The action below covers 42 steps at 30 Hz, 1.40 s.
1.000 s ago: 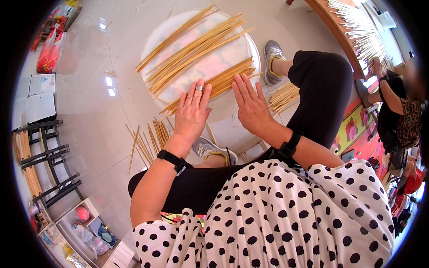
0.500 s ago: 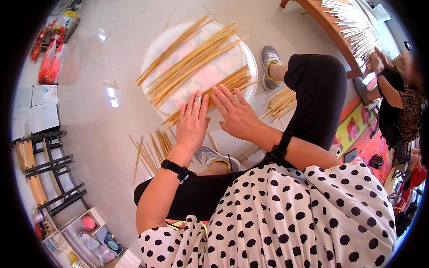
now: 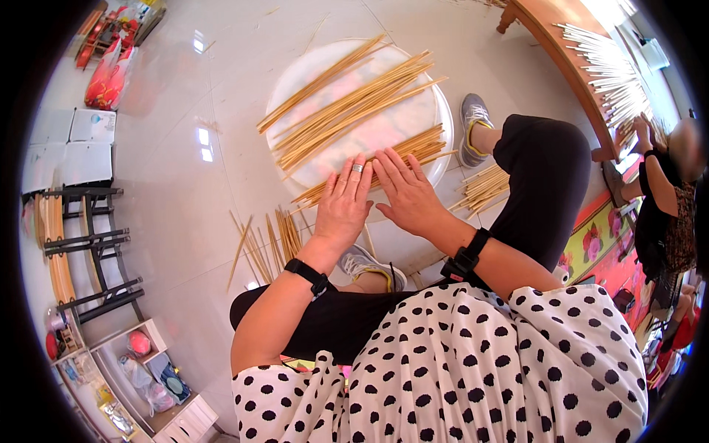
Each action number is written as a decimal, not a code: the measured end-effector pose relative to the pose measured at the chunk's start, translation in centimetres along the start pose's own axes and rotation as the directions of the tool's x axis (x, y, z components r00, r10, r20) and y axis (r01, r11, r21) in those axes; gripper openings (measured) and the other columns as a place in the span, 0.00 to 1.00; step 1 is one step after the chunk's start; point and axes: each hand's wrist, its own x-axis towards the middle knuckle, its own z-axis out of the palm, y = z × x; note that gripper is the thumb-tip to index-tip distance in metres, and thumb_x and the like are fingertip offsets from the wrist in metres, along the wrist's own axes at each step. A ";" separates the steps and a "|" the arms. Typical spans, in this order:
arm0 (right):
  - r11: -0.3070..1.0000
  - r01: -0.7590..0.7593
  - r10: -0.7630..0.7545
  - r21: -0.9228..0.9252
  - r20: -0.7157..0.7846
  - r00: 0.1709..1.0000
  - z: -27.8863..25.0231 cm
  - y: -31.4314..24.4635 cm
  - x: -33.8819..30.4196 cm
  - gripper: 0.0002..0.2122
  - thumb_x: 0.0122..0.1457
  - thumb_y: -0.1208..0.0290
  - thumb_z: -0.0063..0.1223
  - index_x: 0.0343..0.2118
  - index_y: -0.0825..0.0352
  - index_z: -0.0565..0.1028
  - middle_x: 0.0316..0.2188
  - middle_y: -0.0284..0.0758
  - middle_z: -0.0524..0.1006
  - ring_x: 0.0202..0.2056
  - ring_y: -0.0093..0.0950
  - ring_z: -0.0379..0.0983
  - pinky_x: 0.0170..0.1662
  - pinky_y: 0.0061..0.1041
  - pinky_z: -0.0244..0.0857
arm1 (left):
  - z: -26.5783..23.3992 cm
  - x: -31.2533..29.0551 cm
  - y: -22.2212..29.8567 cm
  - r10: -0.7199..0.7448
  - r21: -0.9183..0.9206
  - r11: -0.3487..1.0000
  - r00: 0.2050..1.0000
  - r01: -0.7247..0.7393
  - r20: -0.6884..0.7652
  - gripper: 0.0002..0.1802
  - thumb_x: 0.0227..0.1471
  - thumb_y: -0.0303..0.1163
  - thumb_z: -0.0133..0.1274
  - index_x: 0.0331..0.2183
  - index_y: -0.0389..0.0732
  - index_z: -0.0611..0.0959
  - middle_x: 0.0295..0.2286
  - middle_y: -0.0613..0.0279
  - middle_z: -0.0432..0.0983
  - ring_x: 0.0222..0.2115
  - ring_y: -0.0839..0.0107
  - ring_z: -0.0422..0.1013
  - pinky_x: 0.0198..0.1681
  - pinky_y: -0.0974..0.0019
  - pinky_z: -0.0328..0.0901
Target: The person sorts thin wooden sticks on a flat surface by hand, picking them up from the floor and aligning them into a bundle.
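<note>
Thin tan wooden sticks lie in separate bundles on a round white tabletop (image 3: 310, 161). Across the bundle nearest me (image 3: 422, 145), my left hand (image 3: 343, 203) and my right hand (image 3: 410, 199) rest palm down, side by side, fingers stretched out. Their thumbs almost meet, and neither hand grips anything. The sticks under my fingers are partly hidden. Beyond them, a larger middle bundle (image 3: 354, 111) and a narrower far bundle (image 3: 321, 83) lie slanted on the tabletop, untouched.
More sticks stand in a bunch (image 3: 284, 232) left of my foot, and others (image 3: 484, 188) lie right of the tabletop. At the far right a person (image 3: 665, 192) handles pale sticks (image 3: 609, 74) on a wooden table (image 3: 557, 55). Folded black-framed furniture (image 3: 92, 251) stands left.
My hands have drawn slightly closer together, still flat on the near bundle. The whole view has shifted, so the scene sits farther right and lower.
</note>
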 end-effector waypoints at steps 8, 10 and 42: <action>1.000 -0.020 0.020 0.023 0.033 0.999 0.0 0.0 0.0 0.43 0.49 0.59 0.66 0.66 0.70 0.60 0.69 0.42 0.57 0.72 0.37 0.47 0.72 0.45 0.37 | -0.4 -0.1 0.2 -0.008 -0.025 1.000 1.000 0.008 0.013 0.50 0.43 0.33 0.68 0.65 0.37 0.63 0.66 0.51 0.57 0.66 0.55 0.56 0.64 0.48 0.58; 0.999 -0.027 0.025 0.037 0.047 0.999 -0.3 -0.1 0.1 0.43 0.48 0.60 0.66 0.66 0.70 0.60 0.69 0.42 0.56 0.72 0.36 0.47 0.72 0.45 0.37 | -0.8 0.0 0.1 -0.008 -0.022 1.000 0.999 0.009 0.037 0.51 0.43 0.34 0.68 0.65 0.37 0.62 0.66 0.50 0.56 0.66 0.54 0.56 0.64 0.48 0.58; 0.997 0.010 -0.007 -0.076 0.039 0.999 0.5 0.1 0.1 0.30 0.57 0.74 0.47 0.65 0.73 0.62 0.69 0.44 0.58 0.71 0.39 0.50 0.70 0.47 0.43 | -6.5 5.5 -11.0 -0.351 -0.138 0.933 0.924 0.332 -0.154 0.03 0.49 0.24 0.60 0.28 0.40 0.80 0.28 0.60 0.75 0.32 0.57 0.74 0.34 0.56 0.68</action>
